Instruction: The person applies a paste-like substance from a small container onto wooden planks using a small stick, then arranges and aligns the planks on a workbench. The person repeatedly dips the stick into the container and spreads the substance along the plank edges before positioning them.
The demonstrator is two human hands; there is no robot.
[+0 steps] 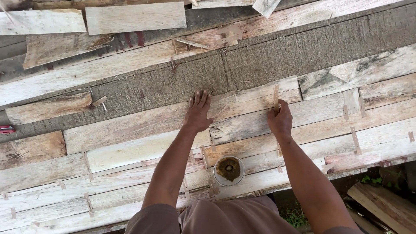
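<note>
My left hand point(198, 112) lies flat, fingers spread, on a pale wooden plank point(242, 100) in the middle of the boards. My right hand point(281, 119) is closed around the lower end of a thin upright wood strip point(276, 96) that crosses the same plank. Between my forearms, near the front edge, stands a small round can point(229, 170) with brown paste inside. Several similar thin strips point(355, 139) lie across the seams between planks.
A wide dark rough board point(268, 56) runs diagonally behind the hands. Loose pale planks point(135, 17) lie at the top left. A red object point(6, 129) pokes in at the left edge. Stacked planks and grass point(381, 203) are below right.
</note>
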